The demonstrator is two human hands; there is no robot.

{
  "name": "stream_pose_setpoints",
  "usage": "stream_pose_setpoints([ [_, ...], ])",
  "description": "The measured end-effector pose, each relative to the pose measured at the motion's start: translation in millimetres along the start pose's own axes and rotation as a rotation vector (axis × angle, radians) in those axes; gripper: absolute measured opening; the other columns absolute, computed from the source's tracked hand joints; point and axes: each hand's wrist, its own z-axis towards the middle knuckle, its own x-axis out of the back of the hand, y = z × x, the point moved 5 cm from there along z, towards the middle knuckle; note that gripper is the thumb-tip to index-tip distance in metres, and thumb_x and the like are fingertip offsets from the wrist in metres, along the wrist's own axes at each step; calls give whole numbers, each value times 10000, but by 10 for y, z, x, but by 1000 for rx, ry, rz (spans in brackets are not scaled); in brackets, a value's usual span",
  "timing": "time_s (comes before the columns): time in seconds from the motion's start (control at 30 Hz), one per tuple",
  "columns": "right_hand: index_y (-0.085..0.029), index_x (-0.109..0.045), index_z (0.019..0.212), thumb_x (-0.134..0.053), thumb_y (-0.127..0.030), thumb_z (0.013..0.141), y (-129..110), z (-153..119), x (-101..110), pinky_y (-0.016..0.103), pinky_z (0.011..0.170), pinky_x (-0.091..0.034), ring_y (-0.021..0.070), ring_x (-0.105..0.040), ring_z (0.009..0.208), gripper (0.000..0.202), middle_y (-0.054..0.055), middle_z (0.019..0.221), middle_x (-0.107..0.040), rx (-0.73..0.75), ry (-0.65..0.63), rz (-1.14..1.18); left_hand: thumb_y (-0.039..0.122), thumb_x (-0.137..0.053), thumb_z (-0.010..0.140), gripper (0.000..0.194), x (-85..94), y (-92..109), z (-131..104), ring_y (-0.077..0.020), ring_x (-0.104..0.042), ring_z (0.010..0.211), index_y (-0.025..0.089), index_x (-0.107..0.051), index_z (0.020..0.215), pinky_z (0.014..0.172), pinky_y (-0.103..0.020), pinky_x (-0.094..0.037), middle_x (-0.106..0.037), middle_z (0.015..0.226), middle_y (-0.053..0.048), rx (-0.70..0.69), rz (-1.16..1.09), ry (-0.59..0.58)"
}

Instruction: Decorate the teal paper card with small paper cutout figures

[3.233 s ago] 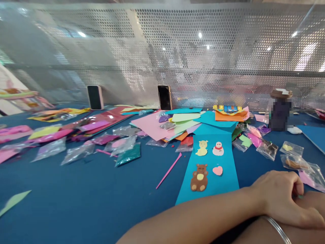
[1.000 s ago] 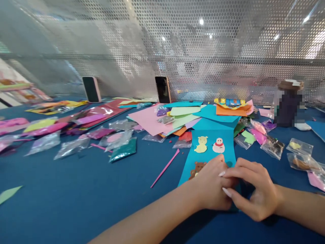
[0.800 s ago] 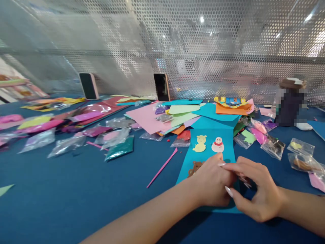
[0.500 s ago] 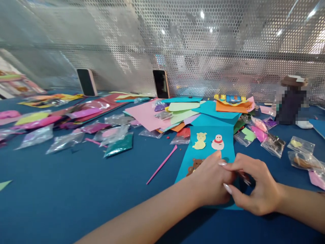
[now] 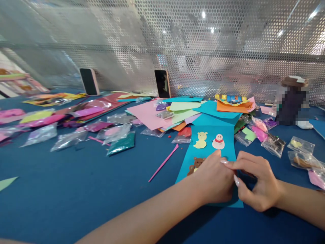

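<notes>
Curled over the lower half of the blue card [image 5: 209, 134] with the left hand [image 5: 219, 179], the nearer one; fingertips hidden, so cannot tell if gripping anything. Reaching to its knuckles with the right hand [image 5: 259, 179], thumb and forefinger parted. Laid flat, long axis running away from the body. Partly covered at the bear [image 5: 198, 162], exposed farther out at the snowman [image 5: 218, 144]. Beyond, on the yellow packet [image 5: 232, 99], no legible writing.
</notes>
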Motion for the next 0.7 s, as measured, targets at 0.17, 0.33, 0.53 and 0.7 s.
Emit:
stream_pose_setpoints([
  [0.17,-135,-481,1020,-534,-178,659,-52,-8,-3,230,422,-338,123,-410,531,367,7,634,-444,84,12,-56,195,-504,676,226,33,20,-11,-151,-486,518,145,-480,456,574,-330,-368,-472,435,-14,28,-2,-7],
  [0.33,-154,-508,1006,-410,-101,697,-45,-30,-2,220,416,-344,114,-417,515,328,10,639,-448,79,-8,-124,165,-483,685,237,51,26,-10,-157,-487,508,143,-471,449,564,-339,-363,-458,425,-14,45,4,23],
  [0.53,-132,-475,1037,-499,-164,670,-67,-36,-14,230,425,-347,128,-431,550,369,19,658,-462,84,-1,-100,192,-523,676,264,41,40,-11,-176,-513,552,144,-454,426,574,-336,-367,-460,432,-20,59,33,14],
  [0.7,-135,-521,999,-424,-82,680,-51,-22,-4,224,424,-307,106,-386,515,337,7,642,-416,49,7,-35,192,-512,697,295,51,41,-2,-175,-513,558,141,-457,411,603,-351,-384,-449,423,-18,79,36,20],
])
